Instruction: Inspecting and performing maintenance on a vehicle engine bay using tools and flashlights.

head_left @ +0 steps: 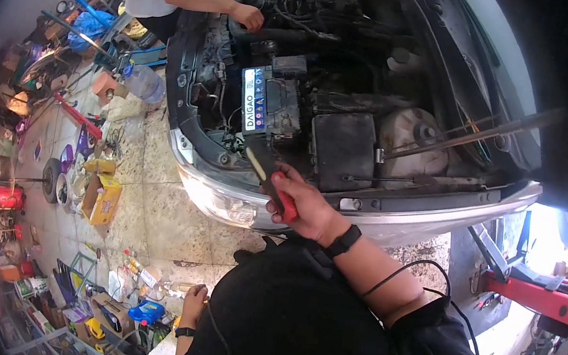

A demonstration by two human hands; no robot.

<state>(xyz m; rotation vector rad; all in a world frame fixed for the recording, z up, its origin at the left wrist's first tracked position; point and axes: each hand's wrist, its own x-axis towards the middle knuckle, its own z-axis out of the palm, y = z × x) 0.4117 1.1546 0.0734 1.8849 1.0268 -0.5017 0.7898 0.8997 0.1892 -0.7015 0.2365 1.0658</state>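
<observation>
My right hand [305,206] is raised over the front bumper [257,210] of a car, fingers wrapped round a red-and-black hand tool [281,199] with a long pale strip on its upper part. Above it in the view are the battery [274,99] with a blue-and-white label and a black box [341,149]. My left hand [194,300] is low by my left side, fingers curled near some small items below; whether it holds anything is unclear.
The open engine bay [342,32] has a prop rod across its right. A co-worker's hand [248,16] reaches in from upper left. Tools, boxes [101,200], a tyre [52,180] and jugs [144,83] clutter the floor at left; a red lift arm [538,295] stands at right.
</observation>
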